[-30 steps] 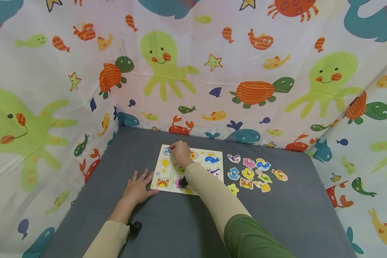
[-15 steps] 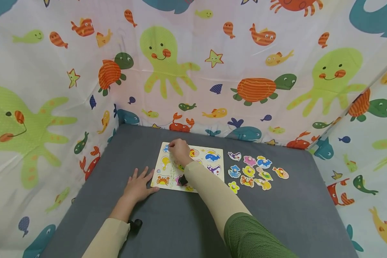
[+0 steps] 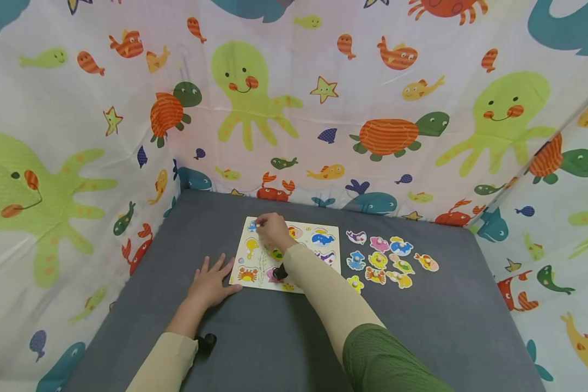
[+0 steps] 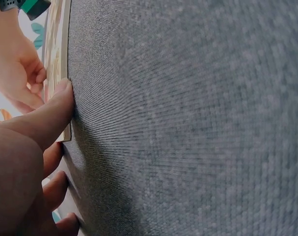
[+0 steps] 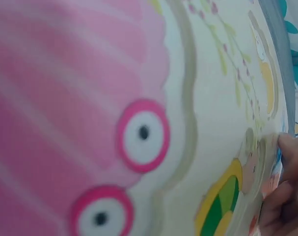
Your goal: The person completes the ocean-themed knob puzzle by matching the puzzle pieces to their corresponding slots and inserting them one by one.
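A pale puzzle board (image 3: 301,283) with sea-animal pictures lies on the grey cloth. My left hand (image 3: 208,286) lies beside its left edge with spread fingers; the thumb touches the front left corner in the left wrist view. My right hand (image 3: 274,231) is over the board's top left part. Its fingertips are at a blue octopus picture (image 3: 252,225); whether they pinch anything is hidden. In the right wrist view, fingers (image 5: 291,157) touch or nearly touch the board's far side, past a pink shell picture (image 5: 80,88) in a grooved outline.
Several knobbed puzzle pieces lie right of the board, among them a blue octopus (image 3: 356,261), a crab (image 3: 375,275), a red and yellow fish (image 3: 426,262) and a yellow star (image 3: 355,283). A printed sea-animal curtain (image 3: 338,147) surrounds the table.
Both hands keep nearly the same place. The head view shifts slightly; the board and the loose pieces stay put.
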### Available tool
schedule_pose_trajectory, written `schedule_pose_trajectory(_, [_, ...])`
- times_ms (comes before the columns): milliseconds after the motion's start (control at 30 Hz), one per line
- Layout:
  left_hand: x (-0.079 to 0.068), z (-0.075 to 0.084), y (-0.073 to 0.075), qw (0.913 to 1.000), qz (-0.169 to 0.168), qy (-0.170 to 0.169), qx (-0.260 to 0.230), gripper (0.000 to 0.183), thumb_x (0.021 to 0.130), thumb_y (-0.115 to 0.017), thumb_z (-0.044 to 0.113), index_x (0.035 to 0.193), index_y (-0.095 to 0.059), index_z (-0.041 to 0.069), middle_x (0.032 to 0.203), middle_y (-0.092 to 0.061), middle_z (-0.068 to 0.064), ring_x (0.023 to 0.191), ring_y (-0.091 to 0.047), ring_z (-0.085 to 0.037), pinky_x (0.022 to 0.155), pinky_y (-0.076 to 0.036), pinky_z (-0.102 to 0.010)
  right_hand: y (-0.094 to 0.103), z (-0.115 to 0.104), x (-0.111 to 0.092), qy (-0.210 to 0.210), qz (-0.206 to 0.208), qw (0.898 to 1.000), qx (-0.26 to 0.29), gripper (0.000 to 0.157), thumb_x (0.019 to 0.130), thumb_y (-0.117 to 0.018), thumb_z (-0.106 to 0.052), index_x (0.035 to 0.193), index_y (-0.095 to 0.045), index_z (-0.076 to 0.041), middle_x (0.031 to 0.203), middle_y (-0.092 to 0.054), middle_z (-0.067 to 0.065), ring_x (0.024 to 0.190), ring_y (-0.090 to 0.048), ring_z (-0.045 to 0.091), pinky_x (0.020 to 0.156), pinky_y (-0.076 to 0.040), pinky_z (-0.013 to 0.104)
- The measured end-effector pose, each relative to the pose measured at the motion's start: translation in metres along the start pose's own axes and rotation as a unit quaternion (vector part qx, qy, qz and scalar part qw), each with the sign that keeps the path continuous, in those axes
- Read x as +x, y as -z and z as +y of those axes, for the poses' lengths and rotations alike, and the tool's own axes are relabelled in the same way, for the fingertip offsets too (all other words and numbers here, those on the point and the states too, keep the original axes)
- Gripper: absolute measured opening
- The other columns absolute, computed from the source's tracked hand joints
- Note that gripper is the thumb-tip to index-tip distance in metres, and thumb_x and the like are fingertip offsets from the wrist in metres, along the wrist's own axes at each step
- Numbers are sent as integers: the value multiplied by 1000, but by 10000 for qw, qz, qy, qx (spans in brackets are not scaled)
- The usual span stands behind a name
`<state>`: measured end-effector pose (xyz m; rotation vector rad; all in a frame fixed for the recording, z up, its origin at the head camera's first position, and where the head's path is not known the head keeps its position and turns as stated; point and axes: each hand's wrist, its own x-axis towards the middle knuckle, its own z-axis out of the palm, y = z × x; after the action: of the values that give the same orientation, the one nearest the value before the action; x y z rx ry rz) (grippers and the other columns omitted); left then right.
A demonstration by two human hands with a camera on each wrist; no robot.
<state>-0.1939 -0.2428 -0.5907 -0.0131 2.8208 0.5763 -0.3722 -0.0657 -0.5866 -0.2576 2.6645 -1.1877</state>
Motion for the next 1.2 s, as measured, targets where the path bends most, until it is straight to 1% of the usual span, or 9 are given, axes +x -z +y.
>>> schedule_pose_trajectory(167, [-1, 2, -1, 10000, -8, 20, -87, 89, 89, -70, 56, 160, -31, 18, 168, -18, -15, 153, 0, -51, 118, -10, -72, 3, 9, -8, 108, 36, 9983, 578, 29, 93, -73, -10, 120, -76, -20, 143, -59, 6, 136, -50, 26, 107, -48, 47])
schedule_pose_trajectory(267, [-2, 3, 0, 10000, -42, 47, -72, 90, 89, -69, 57, 160, -30, 18, 168, -17, -15, 153, 1, -51, 118, -10, -72, 5, 13, -13, 136, 169, 9968, 767, 27, 95, -71, -12, 121, -76, -19, 144, -59, 6, 141, -46, 28, 108, -47, 48])
schedule_pose_trajectory(333, [-2, 3, 0, 9999, -66, 53, -71, 90, 89, -69, 57, 160, -29, 18, 169, -16, -15, 153, 1, -51, 118, -9, -72, 6, 15, -16, 232, 267, 9962, 791, 26, 96, -70, -14, 121, -75, -18, 135, -65, 4, 133, -53, 26, 103, -51, 46])
schedule_pose_trajectory(433, [-3, 3, 0, 10000, -33, 28, -80, 91, 89, -70, 57, 160, -31, 17, 168, -18, -17, 152, 0, -52, 118, -10, -72, 10, 15, -22, 501, 429, 9945, 810, 25, 96, -71, -17, 121, -75, -15, 116, -72, 0, 111, -65, 23, 93, -55, 40])
schedule_pose_trajectory(533, [-3, 4, 1, 10000, -30, 10, -83, 91, 88, -70, 57, 160, -32, 16, 167, -19, -18, 152, -1, -53, 117, -11, -73, 18, 13, -28, 662, 544, 9924, 887, 25, 95, -72, -20, 119, -76, -12, 101, -73, -2, 90, -67, 18, 79, -57, 35])
schedule_pose_trajectory(633, [-2, 3, 0, 10000, -47, 4, -61, 91, 89, -70, 57, 160, -31, 16, 167, -19, -18, 152, -1, -53, 117, -11, -73, 29, 10, -34, 647, 647, 9918, 889, 23, 94, -74, -20, 116, -77, -13, 95, -73, -4, 85, -67, 14, 72, -57, 29])
schedule_pose_trajectory(800, [0, 2, -1, 10000, -30, -25, -44, 91, 89, -70, 57, 160, -30, 17, 168, -18, -18, 152, 0, -53, 117, -10, -73, 47, 9, -43, 577, 859, 9895, 1012, 21, 93, -74, -17, 113, -78, -12, 94, -74, -2, 85, -67, 17, 67, -58, 29])
schedule_pose_trajectory(967, [0, 2, 0, 10000, -12, -46, -33, 92, 88, -71, 56, 160, -30, 16, 168, -18, -18, 152, 0, -54, 117, -10, -74, 64, 12, -51, 542, 1099, 9868, 1060, 15, 93, -75, -17, 107, -79, -14, 93, -74, -2, 86, -67, 16, 71, -57, 28])
schedule_pose_trajectory(1200, [-2, 4, -1, 10000, 17, -84, -8, 92, 88, -72, 55, 160, -31, 14, 167, -19, -20, 151, -1, -56, 117, -11, -74, 88, 21, -66, 569, 1383, 9813, 1215, 18, 92, -77, -22, 107, -79, -12, 93, -75, -2, 84, -70, 15, 74, -59, 31])
